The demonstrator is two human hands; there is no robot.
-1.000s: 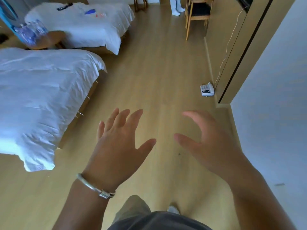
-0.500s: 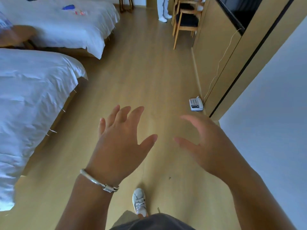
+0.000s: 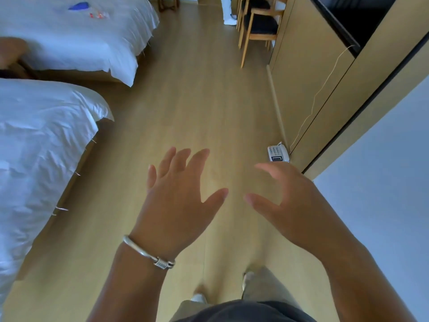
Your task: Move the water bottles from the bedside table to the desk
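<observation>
Both grips are empty, the left hand (image 3: 178, 201) with fingers spread and the right hand (image 3: 292, 203) loosely curved, over the light wooden floor (image 3: 197, 101), a white-sheeted bed (image 3: 41, 140) to their left; no water bottles show.

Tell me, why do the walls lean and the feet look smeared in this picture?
Head view: the wide lens bends the cabinet and wall edges; the shoes blur, probably from walking; both hands and the phone stay fairly sharp; soft light, no glare.
</observation>
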